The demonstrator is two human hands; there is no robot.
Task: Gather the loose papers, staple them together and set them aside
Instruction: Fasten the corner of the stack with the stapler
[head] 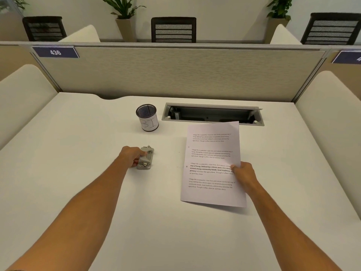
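Both hands are busy: right hand (244,174) pinches the papers (213,163) by their right edge, probably to keep them squared, while left hand (131,156) closes on the metal tool (145,158). Beyond that grip, a mesh cup (147,117) reads "BI"; divider sign (55,52) says 436.

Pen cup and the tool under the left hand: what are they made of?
Pen cup: looks like dark metal mesh, seen in the woven grid at its rim; a white paper label with handwriting wraps its wall. Tool in the left hand: seemingly metal, matte grey painted body with shiny rivets. Possibly partly plastic; unclear.
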